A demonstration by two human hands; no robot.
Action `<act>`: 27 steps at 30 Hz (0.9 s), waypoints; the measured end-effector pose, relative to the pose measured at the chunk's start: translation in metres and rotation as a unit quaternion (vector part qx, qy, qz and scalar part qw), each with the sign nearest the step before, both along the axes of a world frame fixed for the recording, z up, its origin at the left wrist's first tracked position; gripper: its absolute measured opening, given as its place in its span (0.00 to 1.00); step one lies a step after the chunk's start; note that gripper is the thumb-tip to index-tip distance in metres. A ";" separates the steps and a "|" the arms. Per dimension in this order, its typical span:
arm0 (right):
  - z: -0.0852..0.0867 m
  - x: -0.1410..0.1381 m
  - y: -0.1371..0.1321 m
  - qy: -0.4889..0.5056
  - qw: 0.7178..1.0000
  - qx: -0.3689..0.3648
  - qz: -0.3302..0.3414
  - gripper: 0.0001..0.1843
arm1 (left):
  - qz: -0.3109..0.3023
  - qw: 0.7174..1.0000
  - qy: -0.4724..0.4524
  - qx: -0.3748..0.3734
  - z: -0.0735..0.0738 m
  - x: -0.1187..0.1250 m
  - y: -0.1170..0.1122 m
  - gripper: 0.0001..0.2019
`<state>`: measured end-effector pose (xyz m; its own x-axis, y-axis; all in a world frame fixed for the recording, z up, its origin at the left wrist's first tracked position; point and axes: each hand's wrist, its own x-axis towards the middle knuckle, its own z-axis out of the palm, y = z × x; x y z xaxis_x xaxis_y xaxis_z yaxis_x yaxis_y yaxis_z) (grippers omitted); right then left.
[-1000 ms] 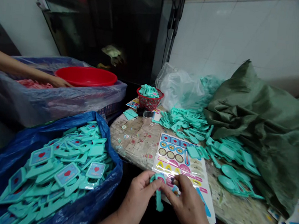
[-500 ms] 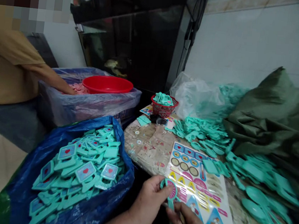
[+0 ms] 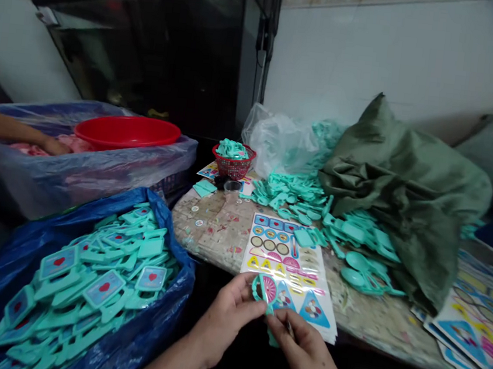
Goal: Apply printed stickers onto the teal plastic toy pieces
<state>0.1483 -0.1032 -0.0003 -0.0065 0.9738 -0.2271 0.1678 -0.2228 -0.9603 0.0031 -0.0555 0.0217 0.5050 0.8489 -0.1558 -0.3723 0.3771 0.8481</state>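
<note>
My left hand (image 3: 231, 309) grips a teal plastic toy piece (image 3: 258, 289) by its open ring. A pink fan-shaped sticker (image 3: 269, 290) with pale lines sits on the piece. My right hand (image 3: 298, 339) closes around the lower, handle-like end of the same piece. A thin dark pointed object (image 3: 290, 329) shows between its fingers; its kind is unclear. Just beyond both hands lies a sheet of stickers (image 3: 262, 245) with hearts, circles, yellow triangles and blue triangles. One loose teal piece (image 3: 305, 237) rests on the sheet's right side.
A blue bag (image 3: 179, 259) at left holds many teal pieces with heart stickers. Behind it, a co-worker's hand (image 3: 57, 146) reaches into a lined bin beside a red basin (image 3: 126, 132). Teal pieces (image 3: 287, 190), a red basket (image 3: 232, 166) and a green sack (image 3: 407, 166) are on the table.
My view has swung right, so the co-worker's body has left it and more sticker sheets show at right. The toy piece stays in both hands, its sticker turned somewhat.
</note>
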 end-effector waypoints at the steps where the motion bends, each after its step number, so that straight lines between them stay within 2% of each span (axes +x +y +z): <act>1: 0.001 0.001 -0.003 0.003 1.000 -0.002 -0.006 0.19 | -0.004 1.000 0.006 0.000 0.000 0.001 -0.001 0.18; 4: -0.001 0.003 -0.013 -0.009 1.000 0.004 -0.012 0.18 | -0.005 0.999 0.044 0.000 -0.002 0.006 -0.004 0.16; 8: -0.007 0.006 -0.027 -0.074 0.997 0.019 0.010 0.18 | 0.019 0.993 0.115 0.031 -0.006 0.016 -0.009 0.11; 12: -0.006 0.016 -0.043 -0.119 0.992 0.022 0.017 0.18 | -0.012 0.987 0.148 0.061 -0.009 0.022 -0.015 0.11; 16: 0.005 0.029 -0.067 -0.161 0.985 0.038 -0.042 0.16 | -0.037 0.979 0.197 0.040 -0.010 0.025 -0.021 0.15; 20: 0.012 0.046 -0.095 -0.200 0.972 0.016 -0.119 0.15 | -0.083 0.971 0.223 0.007 -0.016 0.029 -0.019 0.19; 27: 0.016 0.074 -0.151 -0.222 0.953 -0.021 -0.206 0.17 | -0.142 0.953 0.265 0.041 -0.022 0.035 -0.021 0.15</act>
<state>0.2226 -0.2542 0.0158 0.4798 0.8631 -0.1573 0.4460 -0.3944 -0.8035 0.0379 -0.0761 -0.0004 0.5845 0.7103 -0.3922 0.2231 0.3241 0.9193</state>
